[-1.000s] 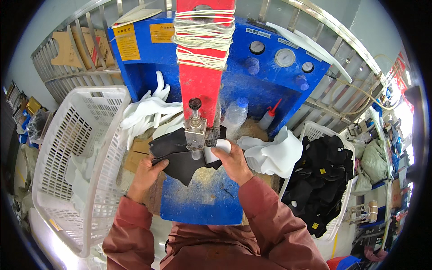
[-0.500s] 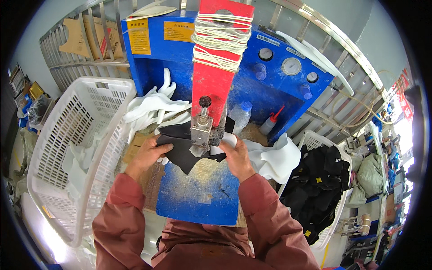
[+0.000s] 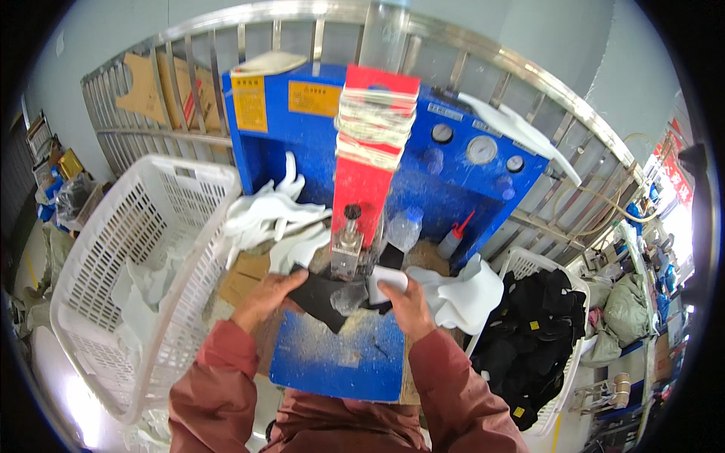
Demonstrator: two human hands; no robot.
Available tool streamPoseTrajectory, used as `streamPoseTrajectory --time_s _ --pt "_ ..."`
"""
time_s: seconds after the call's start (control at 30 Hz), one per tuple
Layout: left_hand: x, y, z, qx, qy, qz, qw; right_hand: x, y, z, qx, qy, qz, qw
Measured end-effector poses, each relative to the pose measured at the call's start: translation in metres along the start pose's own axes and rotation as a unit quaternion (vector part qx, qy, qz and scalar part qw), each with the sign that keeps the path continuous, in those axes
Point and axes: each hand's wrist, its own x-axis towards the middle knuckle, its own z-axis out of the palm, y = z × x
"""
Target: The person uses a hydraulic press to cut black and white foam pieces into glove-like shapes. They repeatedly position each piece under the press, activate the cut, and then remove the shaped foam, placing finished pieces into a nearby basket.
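Observation:
My left hand (image 3: pixel 266 299) pinches the left end of a black fabric piece (image 3: pixel 319 296) between thumb and fingers. The piece stretches across beneath the metal head (image 3: pixel 347 253) of a machine with a red arm (image 3: pixel 365 192). Opposite, my right hand (image 3: pixel 410 308) is closed on a white foam pad (image 3: pixel 387 280), thumb on top, against the fabric's right end. A cloudy see-through part (image 3: pixel 348 298) below the head covers some of the fabric. Under my hands lies a blue work plate (image 3: pixel 336 366) strewn with pale dust.
White foam pieces (image 3: pixel 276 204) are piled left of the arm, and more foam (image 3: pixel 467 293) lies on the right. A white crate (image 3: pixel 147 377) stands left. Another crate (image 3: pixel 545 264) holds black pieces. Behind the arm are a plastic bottle (image 3: pixel 404 230) and a red-tipped squeeze bottle (image 3: pixel 451 240).
The whole view has shifted, so the machine sits lower in the picture. Both hands have come slightly nearer to me with the black fabric, and the white pad shows more fully.

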Motion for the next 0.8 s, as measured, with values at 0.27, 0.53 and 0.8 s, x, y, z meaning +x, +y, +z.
streamPoseTrajectory --time_s 0.27,0.53,0.8 --pt "-0.064 0.103 0.010 0.132 0.099 0.236 0.958 -0.031 0.006 -0.028 -0.019 0.019 0.014 1.000" --pt "-0.070 0.175 0.100 0.284 0.207 0.456 0.818 -0.044 0.007 -0.025 -0.009 0.006 0.012 1.000" --pt "-0.059 0.171 0.097 0.205 0.168 0.413 0.871 -0.046 0.005 -0.025 0.036 -0.014 -0.024 0.999"
